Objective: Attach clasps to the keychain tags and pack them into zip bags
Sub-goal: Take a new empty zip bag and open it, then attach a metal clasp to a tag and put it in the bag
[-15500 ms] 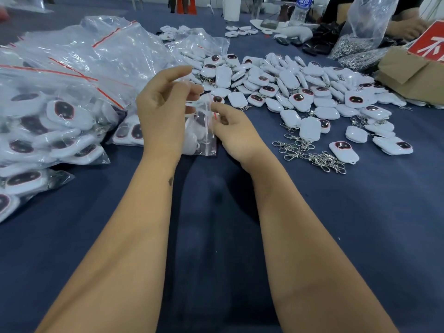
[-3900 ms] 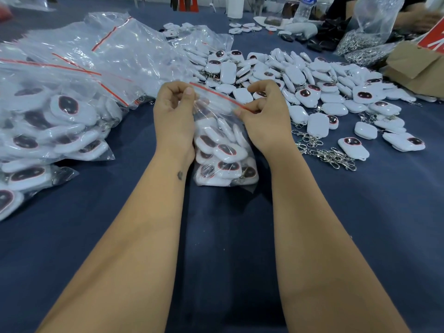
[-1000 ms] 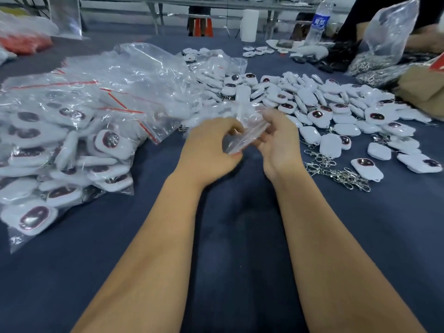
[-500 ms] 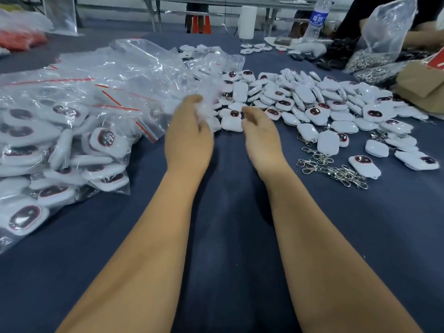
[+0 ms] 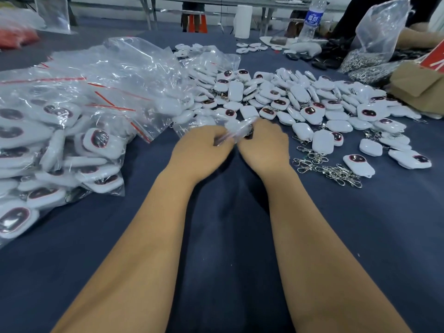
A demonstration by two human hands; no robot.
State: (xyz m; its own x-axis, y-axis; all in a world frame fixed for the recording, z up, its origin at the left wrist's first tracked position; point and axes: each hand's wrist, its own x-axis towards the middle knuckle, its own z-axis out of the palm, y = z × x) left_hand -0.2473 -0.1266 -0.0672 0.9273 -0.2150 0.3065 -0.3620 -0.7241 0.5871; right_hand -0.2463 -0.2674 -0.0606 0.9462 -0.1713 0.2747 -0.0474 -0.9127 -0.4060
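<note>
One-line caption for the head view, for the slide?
Both hands, left hand and right hand, hold an empty zip bag between filled bags and loose tags.

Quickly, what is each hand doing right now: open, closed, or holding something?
Left hand: holds one end of an empty zip bag.
Right hand: holds the bag's other end.

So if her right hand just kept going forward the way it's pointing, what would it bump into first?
Probably the loose white tags heaped just beyond the fingers. The right hand already holds a small clear bag with the left hand; blur makes depth uncertain.
</note>
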